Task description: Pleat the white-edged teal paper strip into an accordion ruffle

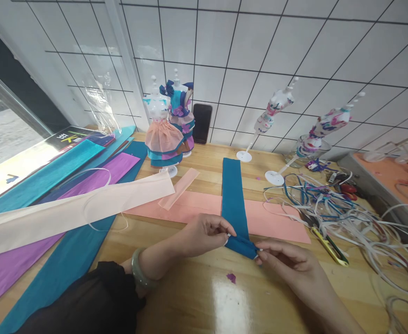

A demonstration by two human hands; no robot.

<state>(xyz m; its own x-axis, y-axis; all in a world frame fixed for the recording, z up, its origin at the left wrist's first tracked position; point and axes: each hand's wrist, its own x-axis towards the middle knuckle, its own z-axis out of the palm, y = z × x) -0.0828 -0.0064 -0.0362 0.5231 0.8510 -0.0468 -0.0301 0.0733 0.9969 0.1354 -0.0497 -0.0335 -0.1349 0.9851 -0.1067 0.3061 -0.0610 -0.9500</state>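
Both wrists low, left hand [204, 234] and right hand [287, 264], fingers pinching teal strip [234, 195]

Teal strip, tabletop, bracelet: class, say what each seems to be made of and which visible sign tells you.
The teal strip: probably crepe paper or thin fabric, matt; it folds softly where the left hand and right hand pinch it. The tabletop: wood, glossy varnish; grain lines and a glare patch. The bracelet: perhaps jade or glass; smooth, pale green.
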